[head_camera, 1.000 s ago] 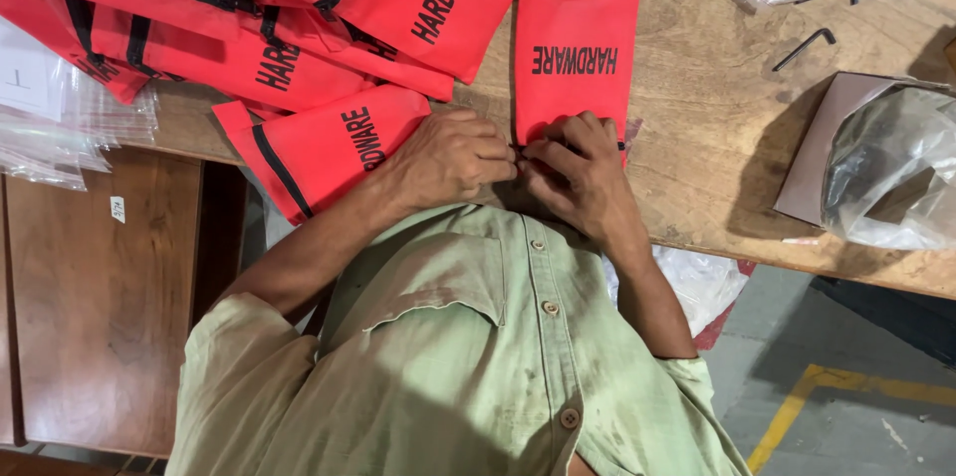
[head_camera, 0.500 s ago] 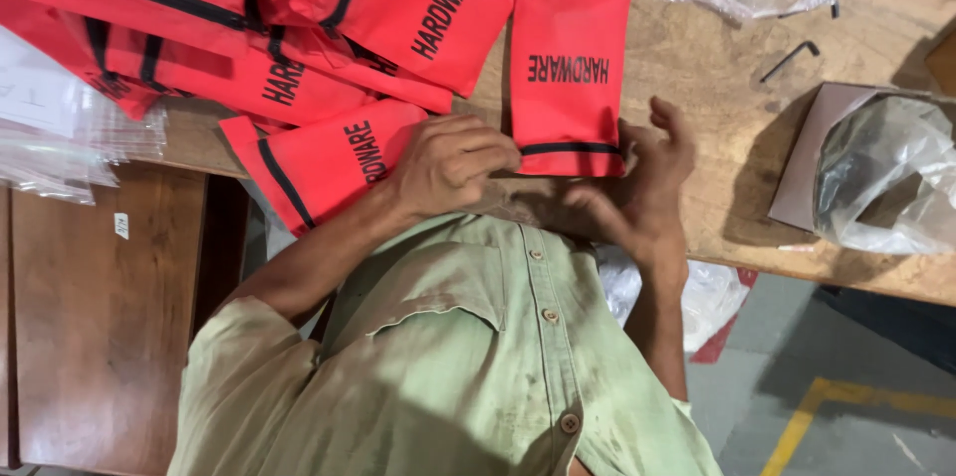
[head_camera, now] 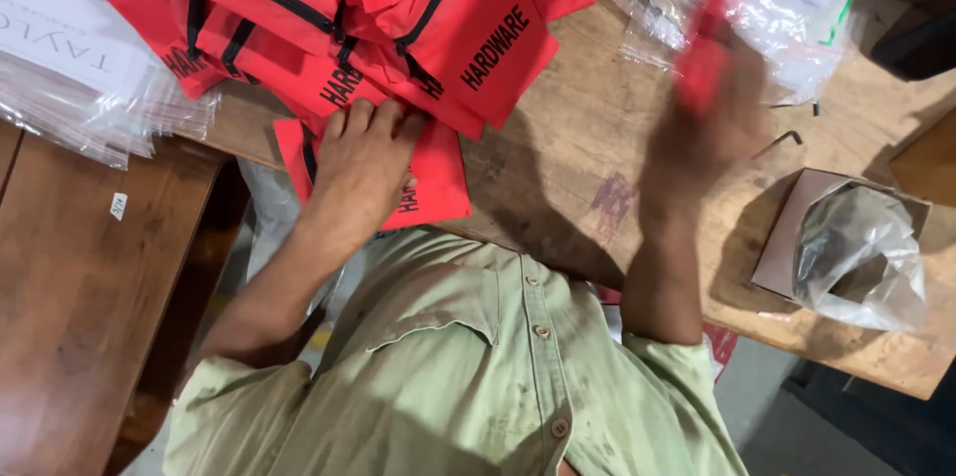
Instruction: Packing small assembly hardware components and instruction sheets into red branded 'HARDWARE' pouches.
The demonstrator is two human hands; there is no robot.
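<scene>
Here the left hand (head_camera: 363, 162) is lying flat on a red pouch (head_camera: 433, 182), its long axis toward twelve o'clock; the blurred right hand (head_camera: 702, 132) is gripping another pouch (head_camera: 709, 48) at two o'clock.

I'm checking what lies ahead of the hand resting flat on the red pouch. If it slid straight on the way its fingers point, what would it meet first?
Probably the pile of red pouches: the left hand already points its fingertips at the pile's edge.

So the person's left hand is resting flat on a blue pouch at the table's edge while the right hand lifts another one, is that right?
Not quite: the pouch under the left hand is red with black trim, not blue, as the head view shows. The rest holds: it lies at the edge of the wooden table, and the blurred right hand lifts another red pouch.
</scene>
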